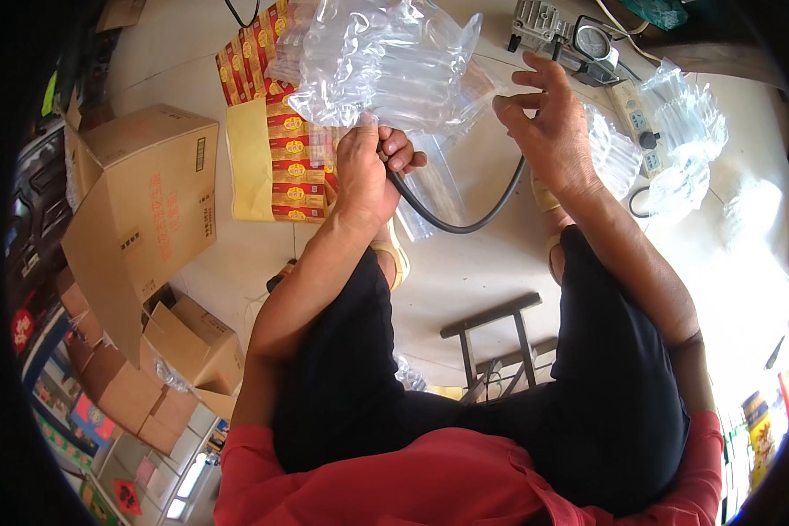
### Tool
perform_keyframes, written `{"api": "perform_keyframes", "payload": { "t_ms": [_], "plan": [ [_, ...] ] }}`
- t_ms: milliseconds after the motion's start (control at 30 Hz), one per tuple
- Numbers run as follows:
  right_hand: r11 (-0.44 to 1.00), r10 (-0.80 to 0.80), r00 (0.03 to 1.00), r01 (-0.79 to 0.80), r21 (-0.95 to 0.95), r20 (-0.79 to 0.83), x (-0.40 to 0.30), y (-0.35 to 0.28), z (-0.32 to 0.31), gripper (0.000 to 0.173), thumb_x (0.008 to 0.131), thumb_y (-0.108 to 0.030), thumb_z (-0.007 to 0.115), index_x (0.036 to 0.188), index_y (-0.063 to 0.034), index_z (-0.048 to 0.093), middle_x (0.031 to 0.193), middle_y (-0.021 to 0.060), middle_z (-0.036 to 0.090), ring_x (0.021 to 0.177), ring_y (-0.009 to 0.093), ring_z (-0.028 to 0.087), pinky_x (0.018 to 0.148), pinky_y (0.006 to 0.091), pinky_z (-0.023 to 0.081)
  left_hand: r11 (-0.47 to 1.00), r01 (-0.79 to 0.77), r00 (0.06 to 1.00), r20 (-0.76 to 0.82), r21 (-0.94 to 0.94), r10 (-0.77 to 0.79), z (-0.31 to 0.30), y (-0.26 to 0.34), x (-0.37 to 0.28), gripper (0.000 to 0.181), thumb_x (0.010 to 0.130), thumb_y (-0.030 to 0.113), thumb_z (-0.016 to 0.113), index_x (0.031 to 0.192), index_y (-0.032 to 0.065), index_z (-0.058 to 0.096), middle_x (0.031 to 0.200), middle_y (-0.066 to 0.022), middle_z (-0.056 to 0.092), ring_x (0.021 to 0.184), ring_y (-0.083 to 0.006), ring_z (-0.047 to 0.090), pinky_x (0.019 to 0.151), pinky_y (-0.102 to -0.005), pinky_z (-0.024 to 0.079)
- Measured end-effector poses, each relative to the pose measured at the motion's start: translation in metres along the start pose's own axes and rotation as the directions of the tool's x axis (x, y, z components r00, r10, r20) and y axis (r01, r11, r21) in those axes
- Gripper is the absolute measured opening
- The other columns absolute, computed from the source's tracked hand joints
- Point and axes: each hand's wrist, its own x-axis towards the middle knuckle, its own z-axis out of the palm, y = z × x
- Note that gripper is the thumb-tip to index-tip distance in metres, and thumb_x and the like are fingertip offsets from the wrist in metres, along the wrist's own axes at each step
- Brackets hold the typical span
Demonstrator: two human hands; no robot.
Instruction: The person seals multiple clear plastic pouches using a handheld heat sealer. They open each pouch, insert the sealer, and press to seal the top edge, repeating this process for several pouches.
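Note:
My left hand [370,167] pinches the lower edge of a clear plastic air-column bag [407,72] and grips the end of a black rubber hose [457,229]. The bag's columns look puffed out. Below my hands the hose sags in a loop, then rises behind my right hand [549,128]. That hand is lifted to the right of the bag, apart from it, with fingers bent and nothing visible in them. Beyond it, on the tiled floor, sits a small air compressor [540,23] with a round pressure gauge [593,42].
More air-column bags [687,131] lie at the right around a power strip [634,118]. Red-and-gold printed sheets [294,148] lie under the bag. At left stand a large open cardboard box [164,191] and a smaller one [200,338]. A wooden stool frame [493,319] shows between my legs.

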Motion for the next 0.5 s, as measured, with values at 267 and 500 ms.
{"api": "perform_keyframes", "payload": {
  "t_ms": [267,500],
  "plan": [
    [0.995,-0.052,0.989,0.04,0.088,0.141,-0.0021,-0.0023,0.0015,0.109,0.065,-0.034,0.089,0.147,-0.001,0.024,0.136,0.0255,0.037,0.119,0.033,0.055,0.088,0.0392,0.057,1.0,-0.01,0.999,0.039,0.028,0.009,-0.0027,-0.003,-0.0001,0.034,0.103,0.032,0.044,0.078,0.0102,0.044,0.066,-0.0012,0.041,0.054,-0.0137,0.038,0.065,-0.0401,0.05],
    [0.978,-0.126,0.982,0.099,0.185,0.143,0.0,-0.0027,-0.0004,0.125,0.052,-0.046,0.094,0.151,-0.017,0.023,0.149,0.0225,0.027,0.132,0.038,0.042,0.095,0.0491,0.053,0.984,-0.04,0.998,0.047,0.172,0.033,0.0022,-0.0045,-0.0062,0.028,0.103,0.027,0.041,0.082,0.009,0.043,0.068,-0.0009,0.037,0.056,-0.0128,0.036,0.067,-0.0406,0.049]
  ]
}}
